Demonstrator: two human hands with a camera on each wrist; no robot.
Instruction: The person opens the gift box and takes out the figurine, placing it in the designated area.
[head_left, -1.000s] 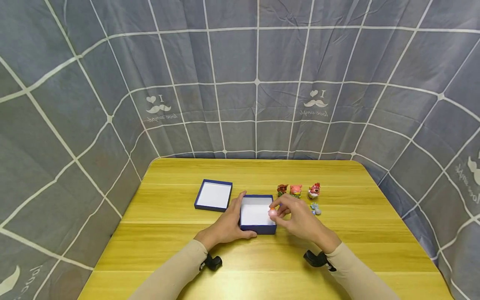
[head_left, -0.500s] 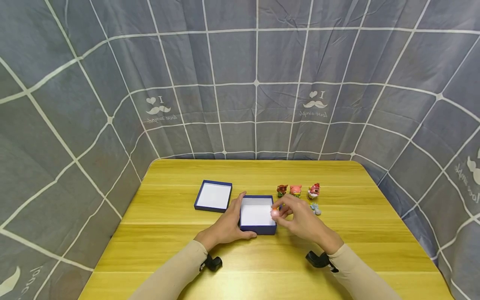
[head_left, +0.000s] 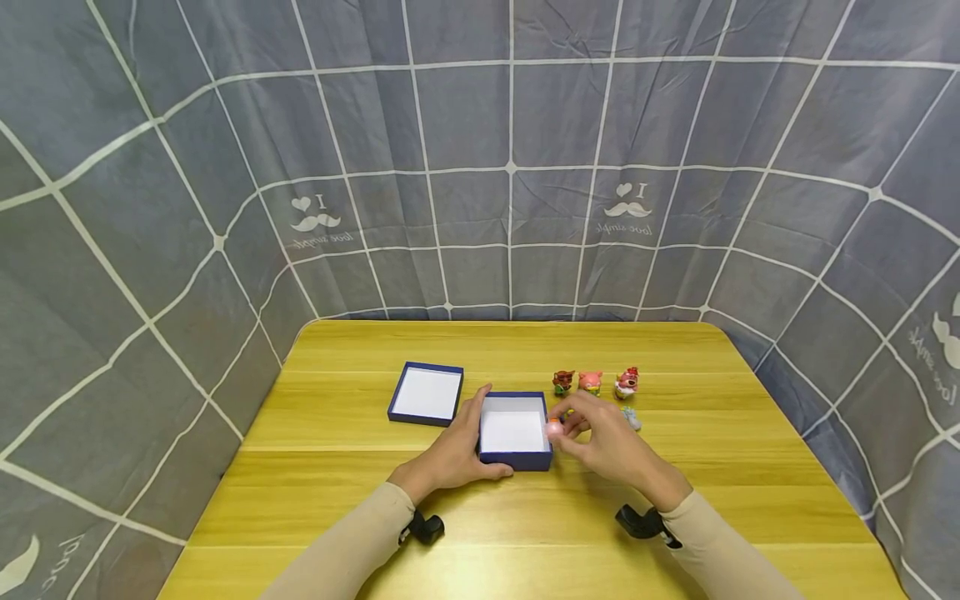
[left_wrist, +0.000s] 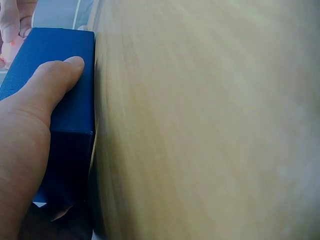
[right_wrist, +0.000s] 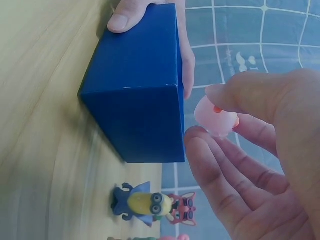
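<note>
A dark blue box [head_left: 514,461] with a white inside stands without its lid at the middle of the table. My left hand [head_left: 453,454] grips its left side, the thumb laid along the front wall and the fingers along the side. Over the box's right rim, my right hand [head_left: 603,433] pinches a small pale pink figurine [right_wrist: 215,116] with orange bits between thumb and fingers. Below that hand in the right wrist view, a yellow and blue Minion figurine [right_wrist: 145,204] stands beside the box, mostly hidden from the head view.
The blue lid [head_left: 426,392] lies white side up, left of the box. Behind the right hand stand a brown-red figurine [head_left: 563,382], a pink one [head_left: 590,382] and a red bear-like one [head_left: 626,382]. A grey-blue figurine [head_left: 633,418] is partly covered by that hand. Grey curtains surround the table.
My right hand has shifted a little to the right with the pink figurine, from over the box's inside to its right rim. The left hand and box have stayed put.
</note>
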